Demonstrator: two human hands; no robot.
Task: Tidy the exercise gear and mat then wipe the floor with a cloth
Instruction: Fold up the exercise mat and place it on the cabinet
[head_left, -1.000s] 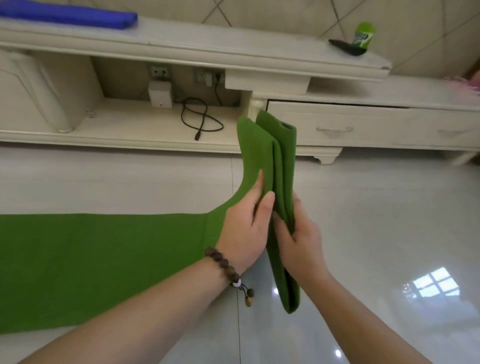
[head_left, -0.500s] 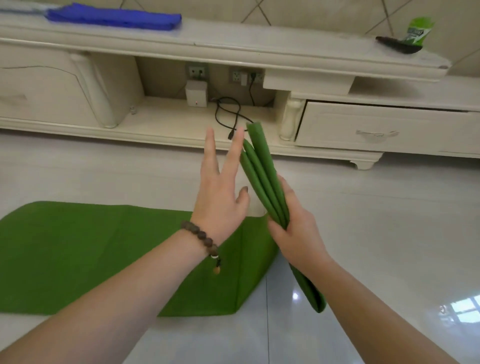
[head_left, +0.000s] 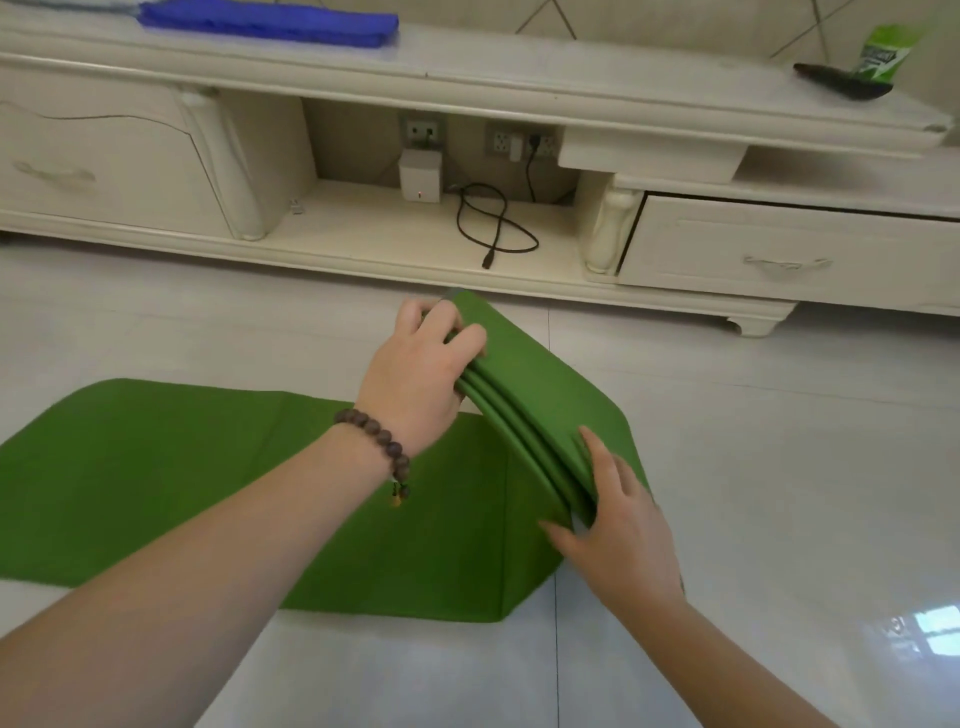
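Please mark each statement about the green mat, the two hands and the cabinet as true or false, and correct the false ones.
1. Both hands hold the folded part of the green mat. True: left hand, right hand.
2. The mat is fully folded. False: a long part lies flat on the floor.
3. A bead bracelet is on the right wrist. False: it is on the left wrist.
4. A blue folded cloth lies on the cabinet. True.
5. The black cable lies on the floor. False: it lies on the cabinet's low shelf.
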